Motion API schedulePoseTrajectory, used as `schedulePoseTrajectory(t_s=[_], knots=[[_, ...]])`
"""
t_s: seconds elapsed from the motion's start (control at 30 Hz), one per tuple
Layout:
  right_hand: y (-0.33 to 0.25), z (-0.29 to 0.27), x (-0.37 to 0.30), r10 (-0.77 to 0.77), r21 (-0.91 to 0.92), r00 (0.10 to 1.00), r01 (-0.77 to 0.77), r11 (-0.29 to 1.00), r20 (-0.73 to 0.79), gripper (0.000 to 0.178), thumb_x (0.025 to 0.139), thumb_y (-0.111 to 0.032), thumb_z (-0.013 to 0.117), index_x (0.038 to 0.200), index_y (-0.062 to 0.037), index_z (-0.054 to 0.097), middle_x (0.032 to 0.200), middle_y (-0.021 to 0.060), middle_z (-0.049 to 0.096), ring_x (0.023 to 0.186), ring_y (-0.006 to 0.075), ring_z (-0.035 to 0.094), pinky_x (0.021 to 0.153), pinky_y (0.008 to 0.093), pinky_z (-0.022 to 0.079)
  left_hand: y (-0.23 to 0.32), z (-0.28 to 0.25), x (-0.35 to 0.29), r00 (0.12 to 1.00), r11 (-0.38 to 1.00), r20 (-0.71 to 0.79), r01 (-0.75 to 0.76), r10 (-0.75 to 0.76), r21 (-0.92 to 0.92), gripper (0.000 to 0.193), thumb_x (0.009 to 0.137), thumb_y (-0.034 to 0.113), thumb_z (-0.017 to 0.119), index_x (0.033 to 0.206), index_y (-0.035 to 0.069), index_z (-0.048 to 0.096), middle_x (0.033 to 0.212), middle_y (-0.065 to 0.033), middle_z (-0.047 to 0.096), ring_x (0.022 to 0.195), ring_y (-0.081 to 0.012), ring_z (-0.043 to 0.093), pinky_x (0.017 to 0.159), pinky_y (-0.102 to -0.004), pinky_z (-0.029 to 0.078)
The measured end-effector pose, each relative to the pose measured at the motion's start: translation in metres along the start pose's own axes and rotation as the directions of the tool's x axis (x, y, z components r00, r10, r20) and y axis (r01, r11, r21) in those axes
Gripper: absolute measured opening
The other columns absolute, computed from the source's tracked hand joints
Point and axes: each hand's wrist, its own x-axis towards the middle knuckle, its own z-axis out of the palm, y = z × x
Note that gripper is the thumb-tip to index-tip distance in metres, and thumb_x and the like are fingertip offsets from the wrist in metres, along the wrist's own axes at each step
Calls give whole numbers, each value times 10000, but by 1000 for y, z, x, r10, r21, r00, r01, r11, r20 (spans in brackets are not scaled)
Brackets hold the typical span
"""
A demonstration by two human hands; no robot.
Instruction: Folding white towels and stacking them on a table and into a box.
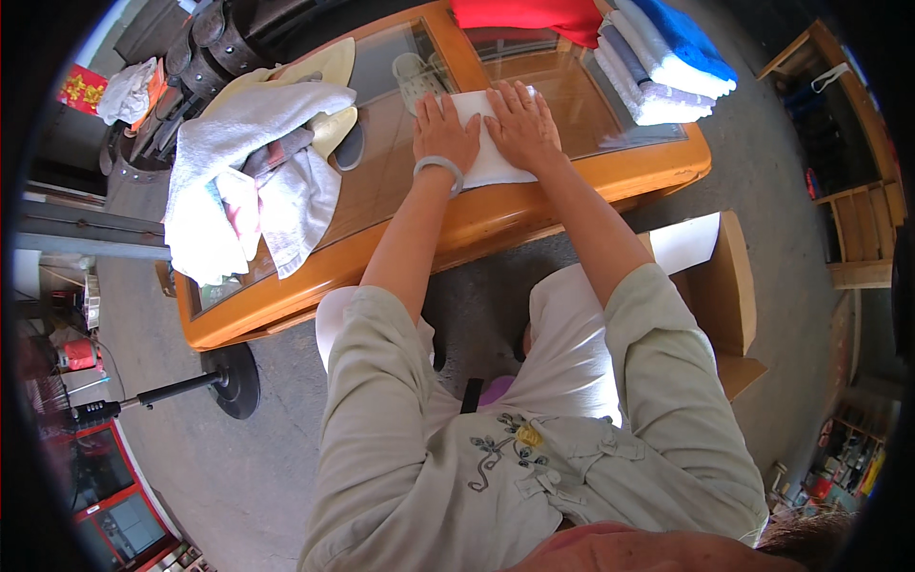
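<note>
A folded white towel lies on the glass-topped wooden table, close to its near edge. My left hand rests flat on the towel's left side, fingers stretched forward, a pale bangle on the wrist. Beside it, my right hand lies flat on the towel's upper right, its fingers spread. Neither hand grips anything. On the table's left end is a loose heap of towels, white and grey with some yellow cloth. To the right stands a stack of folded towels, white and grey with blue on top.
Red cloth lies at the table's far side. An open cardboard box stands on the floor right of my knees. A stand with a round black base is at the left. A wooden cabinet stands far right.
</note>
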Motion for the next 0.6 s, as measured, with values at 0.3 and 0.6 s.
schedulePoseTrajectory(t_s=[0.3,0.6], knots=[[1,-2,-2,5,-40,998,-2,999,67,536,951,-408,333,1417,-142,317,1494,82,260,1390,261,211,1134,439,165,-12,-14,-41,977,977,20,-211,212,-31,678,927,463,403,1372,-42,326,1456,-263,241,1360,-408,213,1120,-463,168],[-6,-10,-16,-76,-25,997,75,997,-25,502,933,-373,419,1342,-82,403,1446,122,338,1351,293,291,1085,502,226,-14,-9,-38,996,996,37,-80,81,-28,613,941,443,362,1421,68,294,1492,-207,200,1370,-387,204,1118,-486,153]])
